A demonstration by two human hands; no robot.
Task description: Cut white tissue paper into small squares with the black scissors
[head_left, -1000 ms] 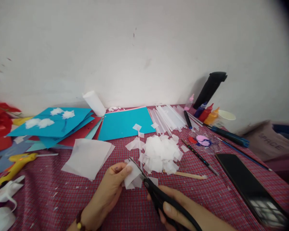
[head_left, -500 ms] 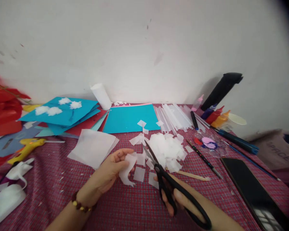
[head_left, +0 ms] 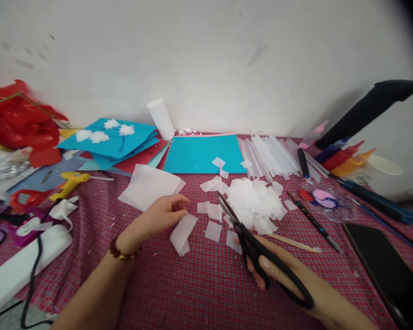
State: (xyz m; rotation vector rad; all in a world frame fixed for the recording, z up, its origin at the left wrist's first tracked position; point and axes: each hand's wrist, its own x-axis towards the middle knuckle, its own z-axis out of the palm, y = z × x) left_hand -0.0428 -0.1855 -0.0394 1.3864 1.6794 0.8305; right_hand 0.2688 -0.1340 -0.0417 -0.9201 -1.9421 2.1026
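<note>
My right hand (head_left: pixel 273 261) grips black-handled scissors (head_left: pixel 248 243), thumb and fingers in the loops, with the blades almost together and pointing away over the cut pieces. My left hand (head_left: pixel 163 213) is held above the cloth, fingers curled and thumb apart from them. Just below its fingertips is a strip of thin white paper (head_left: pixel 183 234); it appears loose. Small white squares (head_left: pixel 213 231) lie between the hands. Beyond the scissors is a heap of cut white pieces (head_left: pixel 253 201). Larger white sheets (head_left: pixel 147 185) lie behind my left hand.
Blue sheets (head_left: pixel 203 153) lie near the wall, with clear glue sticks (head_left: pixel 271 156) beside them. A yellow glue gun (head_left: pixel 70 183) and a white power strip (head_left: pixel 27 259) with cables are at left. At right are a phone (head_left: pixel 378 266), a dotted pencil (head_left: pixel 313 220) and paint bottles (head_left: pixel 344 156).
The white strip has left my left hand's fingers and now lies below them. The view has shifted, so things at left and right appear displaced. The scissors remain in my right hand.
</note>
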